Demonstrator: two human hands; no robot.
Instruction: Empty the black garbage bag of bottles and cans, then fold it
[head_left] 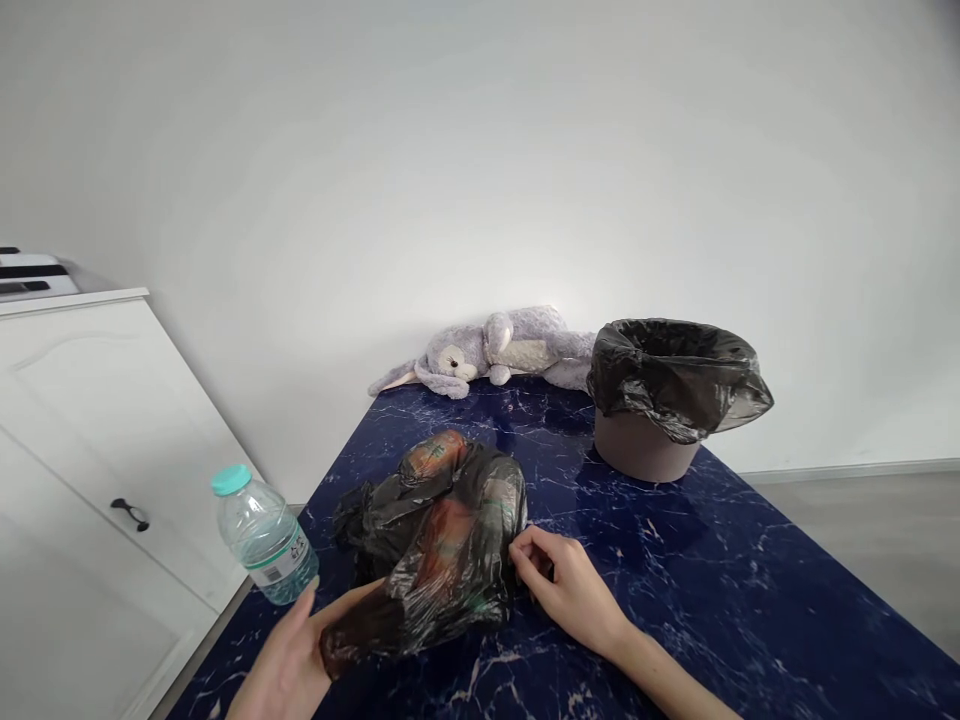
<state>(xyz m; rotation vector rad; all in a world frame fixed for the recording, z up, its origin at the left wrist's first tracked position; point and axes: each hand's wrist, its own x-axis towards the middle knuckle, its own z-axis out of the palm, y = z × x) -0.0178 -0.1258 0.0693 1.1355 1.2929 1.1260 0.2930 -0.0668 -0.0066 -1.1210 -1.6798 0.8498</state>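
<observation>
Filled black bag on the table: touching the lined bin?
Apart. Head view: a strip of blue tabletop shows between the filled black bag and the lined bin.

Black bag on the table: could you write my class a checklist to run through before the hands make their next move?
1. Right hand at the black bag's right side: ok.
2. Left hand's hold secure: cannot tell; plastic hides part of it.
3. Bottle well away from the left hand: not ok; it stands close by.
4. Cap on the bottle: ok.
5. Liner folded over the bin's rim: ok.
6. Bag contents identified: cannot tell; reddish-orange shapes show through.
</observation>
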